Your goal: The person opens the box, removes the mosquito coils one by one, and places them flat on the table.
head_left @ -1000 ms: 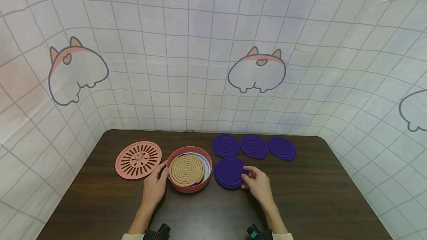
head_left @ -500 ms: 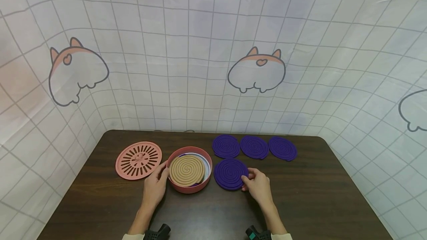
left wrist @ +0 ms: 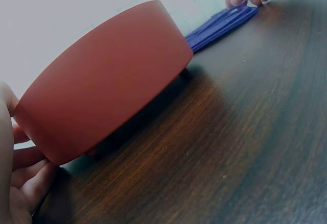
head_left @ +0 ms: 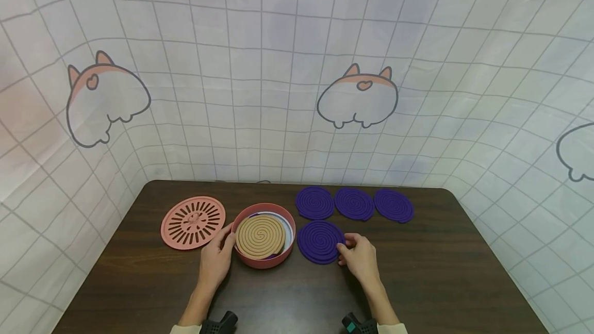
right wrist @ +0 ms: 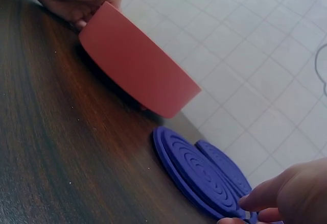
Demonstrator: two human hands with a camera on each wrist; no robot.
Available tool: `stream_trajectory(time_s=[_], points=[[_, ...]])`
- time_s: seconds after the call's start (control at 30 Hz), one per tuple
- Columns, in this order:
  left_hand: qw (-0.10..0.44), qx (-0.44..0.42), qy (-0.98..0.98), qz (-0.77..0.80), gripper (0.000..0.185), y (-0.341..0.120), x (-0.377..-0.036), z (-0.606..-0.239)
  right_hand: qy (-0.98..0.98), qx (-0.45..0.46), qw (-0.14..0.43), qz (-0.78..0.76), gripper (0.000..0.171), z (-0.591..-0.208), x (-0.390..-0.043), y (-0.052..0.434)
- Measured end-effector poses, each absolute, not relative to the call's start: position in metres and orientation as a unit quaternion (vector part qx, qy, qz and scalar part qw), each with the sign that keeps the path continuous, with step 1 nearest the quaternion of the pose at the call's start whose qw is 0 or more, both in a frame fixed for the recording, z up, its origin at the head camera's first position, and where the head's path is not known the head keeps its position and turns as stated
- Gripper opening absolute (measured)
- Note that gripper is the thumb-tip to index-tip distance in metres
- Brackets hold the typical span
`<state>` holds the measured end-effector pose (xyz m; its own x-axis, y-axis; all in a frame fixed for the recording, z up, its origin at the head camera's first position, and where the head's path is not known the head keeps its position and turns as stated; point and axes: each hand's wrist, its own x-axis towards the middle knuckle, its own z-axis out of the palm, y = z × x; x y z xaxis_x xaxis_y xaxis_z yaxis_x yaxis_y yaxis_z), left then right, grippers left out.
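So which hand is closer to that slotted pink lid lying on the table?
Left. The left hand holds the side of the pink bowl, just right of the slotted pink lid. The right hand is farther right, at the near purple coil's edge.

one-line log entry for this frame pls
left hand: holds pink bowl wall | right hand: pinches near purple coil edge | tan coil: in bowl | slotted lid: left, on table

A flat purple spiral coil (head_left: 320, 241) lies right of a round pink tin (head_left: 263, 260); inside the tin a tan coil (head_left: 260, 236) seemingly rests tilted.
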<state>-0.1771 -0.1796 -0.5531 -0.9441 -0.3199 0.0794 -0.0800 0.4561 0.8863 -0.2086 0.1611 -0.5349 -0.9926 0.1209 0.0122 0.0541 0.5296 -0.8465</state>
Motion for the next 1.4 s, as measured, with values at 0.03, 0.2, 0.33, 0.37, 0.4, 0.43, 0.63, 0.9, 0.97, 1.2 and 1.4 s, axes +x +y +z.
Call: stream_trajectory(time_s=[0.03,0.2,0.33,0.37,0.4,0.43,0.63,0.9,0.97,1.2,1.4], points=[[0.118,0.118,-0.845,-0.508,0.043,-0.18,-0.177,-0.553,-0.874,-0.049,0.037,0.481,0.035,-0.535,-0.208,0.161],[0.116,0.119,-0.845,-0.509,0.044,-0.18,-0.177,-0.553,-0.876,-0.046,0.041,0.478,0.033,-0.535,-0.208,0.161],[0.111,0.12,-0.845,-0.51,0.044,-0.181,-0.177,-0.552,-0.876,-0.042,0.04,0.479,0.032,-0.535,-0.207,0.161],[0.11,0.12,-0.845,-0.51,0.044,-0.181,-0.177,-0.552,-0.875,-0.041,0.04,0.48,0.032,-0.535,-0.207,0.161],[0.109,0.12,-0.844,-0.511,0.044,-0.181,-0.177,-0.552,-0.875,-0.042,0.039,0.481,0.032,-0.535,-0.208,0.161],[0.109,0.12,-0.844,-0.511,0.044,-0.181,-0.177,-0.551,-0.875,-0.042,0.04,0.481,0.032,-0.535,-0.208,0.16],[0.108,0.12,-0.845,-0.51,0.043,-0.181,-0.178,-0.551,-0.871,-0.046,0.044,0.487,0.033,-0.533,-0.209,0.158],[0.102,0.125,-0.844,-0.512,0.044,-0.182,-0.179,-0.552,-0.869,-0.041,0.056,0.49,0.037,-0.52,-0.212,0.152],[0.103,0.123,-0.844,-0.512,0.044,-0.182,-0.179,-0.552,-0.865,-0.037,0.061,0.497,0.037,-0.516,-0.213,0.149],[0.104,0.124,-0.844,-0.511,0.043,-0.182,-0.179,-0.551,-0.852,-0.027,0.087,0.515,0.033,-0.504,-0.217,0.143],[0.103,0.124,-0.842,-0.514,0.044,-0.181,-0.179,-0.553,-0.846,-0.021,0.1,0.523,0.029,-0.498,-0.218,0.136]])
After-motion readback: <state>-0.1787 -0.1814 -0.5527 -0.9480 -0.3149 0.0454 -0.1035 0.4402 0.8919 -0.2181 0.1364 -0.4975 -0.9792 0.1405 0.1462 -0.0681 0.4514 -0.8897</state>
